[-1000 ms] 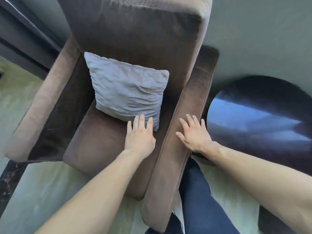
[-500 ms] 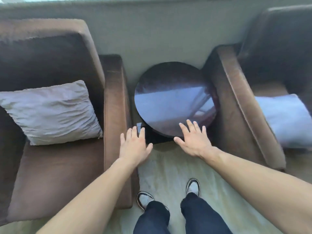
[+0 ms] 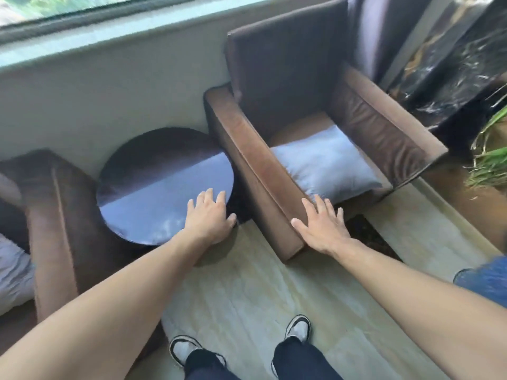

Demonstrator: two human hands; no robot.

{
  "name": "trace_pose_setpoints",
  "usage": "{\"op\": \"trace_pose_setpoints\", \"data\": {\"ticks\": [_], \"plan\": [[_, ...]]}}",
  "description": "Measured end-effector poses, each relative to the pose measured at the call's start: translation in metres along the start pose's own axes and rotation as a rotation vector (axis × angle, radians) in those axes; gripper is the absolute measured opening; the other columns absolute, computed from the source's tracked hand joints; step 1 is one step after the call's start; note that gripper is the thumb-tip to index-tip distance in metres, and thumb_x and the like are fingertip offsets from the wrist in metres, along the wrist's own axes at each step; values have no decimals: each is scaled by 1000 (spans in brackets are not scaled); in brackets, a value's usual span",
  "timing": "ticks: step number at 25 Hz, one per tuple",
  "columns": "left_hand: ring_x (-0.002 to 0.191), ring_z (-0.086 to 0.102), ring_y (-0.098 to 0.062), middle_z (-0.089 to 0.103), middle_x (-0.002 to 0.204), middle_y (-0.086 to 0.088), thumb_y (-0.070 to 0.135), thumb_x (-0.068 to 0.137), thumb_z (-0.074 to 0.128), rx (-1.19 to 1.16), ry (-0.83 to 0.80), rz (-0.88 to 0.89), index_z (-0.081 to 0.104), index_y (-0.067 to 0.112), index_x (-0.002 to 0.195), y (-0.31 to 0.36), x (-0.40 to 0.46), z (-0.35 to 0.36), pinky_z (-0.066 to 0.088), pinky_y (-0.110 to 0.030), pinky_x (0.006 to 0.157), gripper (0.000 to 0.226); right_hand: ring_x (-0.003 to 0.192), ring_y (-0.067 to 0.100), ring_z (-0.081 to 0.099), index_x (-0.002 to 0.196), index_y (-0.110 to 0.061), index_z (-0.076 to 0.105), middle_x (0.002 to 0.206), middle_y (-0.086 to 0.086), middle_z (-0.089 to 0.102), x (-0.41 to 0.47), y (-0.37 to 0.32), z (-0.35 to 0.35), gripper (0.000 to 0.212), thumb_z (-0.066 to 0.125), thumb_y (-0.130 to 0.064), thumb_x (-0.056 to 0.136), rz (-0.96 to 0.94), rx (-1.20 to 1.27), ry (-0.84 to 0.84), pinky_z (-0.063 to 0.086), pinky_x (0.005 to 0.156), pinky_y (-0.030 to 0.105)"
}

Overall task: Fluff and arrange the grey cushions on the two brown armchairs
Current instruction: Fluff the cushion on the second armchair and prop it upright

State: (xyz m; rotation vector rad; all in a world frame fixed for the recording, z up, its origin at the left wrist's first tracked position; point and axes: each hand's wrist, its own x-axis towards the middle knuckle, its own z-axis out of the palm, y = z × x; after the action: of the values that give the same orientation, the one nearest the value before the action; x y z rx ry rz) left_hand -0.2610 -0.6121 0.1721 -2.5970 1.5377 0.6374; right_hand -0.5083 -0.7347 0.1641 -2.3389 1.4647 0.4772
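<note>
A grey cushion (image 3: 326,167) lies flat on the seat of the right brown armchair (image 3: 365,111). My right hand (image 3: 321,226) hovers open over the front end of that chair's left armrest, just short of the cushion. My left hand (image 3: 210,216) is open, fingers spread, above the near edge of the round table. The left brown armchair (image 3: 52,215) is at the left edge, and part of its grey cushion (image 3: 13,272) shows there. Neither hand holds anything.
A round dark glossy side table (image 3: 153,185) stands between the two armchairs against the wall. A dark marble block (image 3: 450,58) and a green plant (image 3: 491,160) stand right of the right chair. My shoes (image 3: 297,329) are on the pale floor.
My view has swung right from the left armchair to the right one. Both open hands moved along with it, now over the table edge and the right chair's armrest.
</note>
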Motion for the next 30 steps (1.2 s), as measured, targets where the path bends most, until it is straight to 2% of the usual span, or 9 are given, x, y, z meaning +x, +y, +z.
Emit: {"op": "trace_pose_setpoints", "data": {"ticks": [5,9,12,15,20,25,28,30], "plan": [[139,39,-36,46,145,-16,42,99,49,-36,-18,-50,42,13,145,107,22,-9,34,-50,114,55,158,31,3,161,-25,17,172,7,3,26,114,-30,74,36,-63,99,72,80,-29,5,125,59],[133,44,-39,50,140,-18,40,98,49,-119,-57,-84,44,11,142,146,58,-1,39,-51,110,52,158,31,3,160,-23,18,171,8,4,67,155,-40,73,34,-61,100,137,154,-72,4,125,59],[129,45,-40,50,136,-18,40,100,48,-163,-119,-87,47,10,136,164,113,6,44,-51,105,48,157,31,5,160,-23,19,171,9,6,108,173,-41,72,35,-60,100,209,170,-116,4,125,60],[131,44,-41,49,139,-18,39,100,48,-161,-155,-28,45,9,139,175,174,14,44,-53,107,49,158,31,4,160,-23,17,171,8,5,155,181,-46,73,35,-60,100,265,183,-154,3,125,59],[128,46,-43,48,139,-20,36,102,49,-208,-265,32,44,5,141,179,274,32,44,-53,107,50,157,29,10,159,-23,22,170,8,11,239,188,-41,71,38,-58,99,473,308,-213,8,126,57],[124,60,-38,61,136,-18,36,106,45,-354,-419,129,46,5,143,183,324,51,50,-44,104,48,156,30,16,158,-21,26,169,9,16,306,196,-33,70,40,-55,99,546,385,-261,14,124,56],[116,64,-32,69,124,-13,40,106,46,-508,-461,12,52,8,136,200,340,58,49,-34,95,44,154,34,20,159,-19,26,167,12,19,354,228,-32,70,39,-55,101,535,392,-264,16,125,55],[109,64,-24,69,115,-3,51,99,51,-734,-472,-242,55,15,132,215,373,76,48,-31,98,49,153,35,23,159,-18,26,166,14,22,408,258,-28,69,37,-55,102,556,406,-243,18,125,52]]}}
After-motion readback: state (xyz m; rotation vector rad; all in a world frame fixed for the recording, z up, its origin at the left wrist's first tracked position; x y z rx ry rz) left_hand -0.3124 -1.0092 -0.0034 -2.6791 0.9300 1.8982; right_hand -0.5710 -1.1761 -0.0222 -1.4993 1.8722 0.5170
